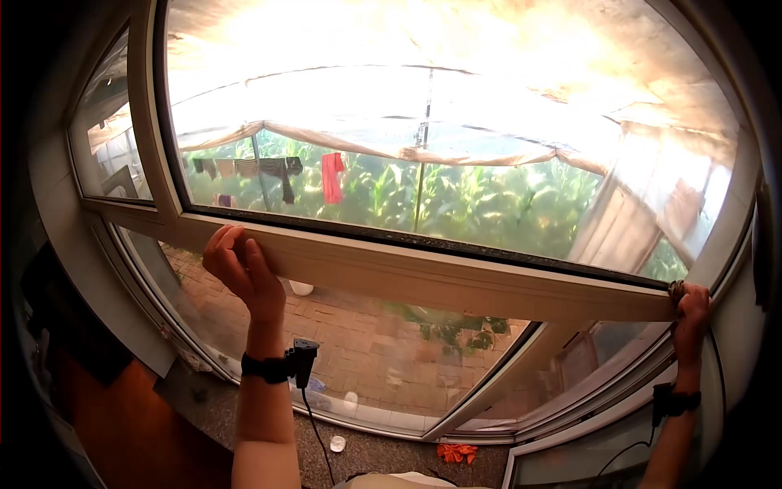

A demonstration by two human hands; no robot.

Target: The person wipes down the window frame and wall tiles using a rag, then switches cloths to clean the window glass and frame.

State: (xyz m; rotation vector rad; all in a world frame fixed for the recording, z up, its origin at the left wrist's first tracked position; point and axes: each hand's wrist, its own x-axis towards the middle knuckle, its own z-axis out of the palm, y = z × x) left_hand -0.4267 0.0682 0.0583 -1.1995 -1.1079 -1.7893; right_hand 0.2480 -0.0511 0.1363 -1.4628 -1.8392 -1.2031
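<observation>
A wide pale window frame (423,277) crosses the view, with a large glass pane (489,130) above its rail. My left hand (248,273) is at the rail's left part, fingers curled against it and thumb apart. At the rail's right end, my right hand (692,322) is closed, pressed near the lower corner of the pane. A small brownish, rough-looking bundle (676,290) sticks out at its fingertips; its kind is unclear. Dark grit lies along the black seal (415,239) under the pane. Each wrist wears a black strap with a cabled device.
Below, a speckled stone sill (371,456) bears an orange cloth (457,453) and a small white round item (337,443). An opened sash (586,456) stands at lower right. Laundry, including a red garment (332,178), hangs outside before green plants. Brick paving lies beyond the lower glass.
</observation>
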